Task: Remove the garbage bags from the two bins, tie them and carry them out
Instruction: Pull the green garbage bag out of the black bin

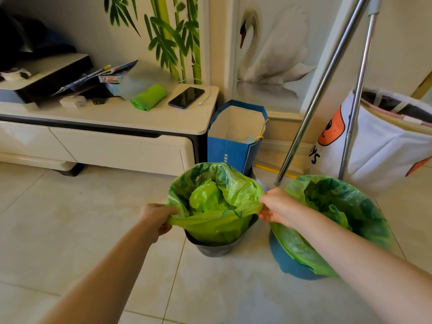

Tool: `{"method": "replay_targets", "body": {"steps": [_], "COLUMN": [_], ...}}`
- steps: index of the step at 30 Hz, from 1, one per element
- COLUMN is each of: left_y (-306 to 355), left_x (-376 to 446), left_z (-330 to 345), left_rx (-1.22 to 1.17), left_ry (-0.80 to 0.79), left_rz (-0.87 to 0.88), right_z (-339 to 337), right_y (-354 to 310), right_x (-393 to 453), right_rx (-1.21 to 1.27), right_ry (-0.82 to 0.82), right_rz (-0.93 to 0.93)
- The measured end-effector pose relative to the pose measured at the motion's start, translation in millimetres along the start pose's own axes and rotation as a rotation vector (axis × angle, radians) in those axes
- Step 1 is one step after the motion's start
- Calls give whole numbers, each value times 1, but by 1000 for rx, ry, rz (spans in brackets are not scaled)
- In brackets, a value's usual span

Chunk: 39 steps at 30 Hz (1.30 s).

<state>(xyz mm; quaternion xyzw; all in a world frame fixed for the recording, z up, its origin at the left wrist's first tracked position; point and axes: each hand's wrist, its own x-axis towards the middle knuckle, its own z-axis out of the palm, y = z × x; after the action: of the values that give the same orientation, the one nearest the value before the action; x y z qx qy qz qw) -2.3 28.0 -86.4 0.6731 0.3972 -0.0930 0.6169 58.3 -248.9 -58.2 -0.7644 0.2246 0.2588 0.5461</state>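
Two bins stand on the tiled floor, each lined with a green garbage bag. The grey bin (217, 249) is in the middle; its green bag (210, 228) holds crumpled green plastic. My left hand (156, 218) pinches the bag's rim on the left side. On the opposite side, my right hand (278, 208) pinches the same rim. The near edge of the bag is stretched taut between both hands and lifted off the bin's rim. To the right, the blue bin (287, 263) carries its own green bag (339, 206), draped over the rim and untouched.
A low white cabinet (112, 146) at the left holds a roll of green bags (148, 97), a phone (186, 97) and papers. Behind the bins stand a blue paper bag (233, 150), slanted metal poles (320, 90) and a white fabric hamper (378, 146).
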Motion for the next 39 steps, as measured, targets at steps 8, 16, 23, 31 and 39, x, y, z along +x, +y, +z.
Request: {"method": "replay_targets", "body": {"steps": [8,16,23,31,39], "left_y": [26,39,32,46,71], "left_x": [14,31,56,71,55], "left_z": [-1,2,1,-1,4], "left_rx": [97,140,189,145,89], "left_ry": [33,35,61,236,317], "left_rz": [66,5,-48,129,416], "right_z": [-11,-12,1,5,4], "right_y": [-34,-46,-44,-48,-73], "right_x": [5,28,60,72,63], "right_rx": [-283,-452,-486,-466,-258], "right_ry": [136,158,154,241,304], "right_rz": [-112,-170,-241,-363,-535]}}
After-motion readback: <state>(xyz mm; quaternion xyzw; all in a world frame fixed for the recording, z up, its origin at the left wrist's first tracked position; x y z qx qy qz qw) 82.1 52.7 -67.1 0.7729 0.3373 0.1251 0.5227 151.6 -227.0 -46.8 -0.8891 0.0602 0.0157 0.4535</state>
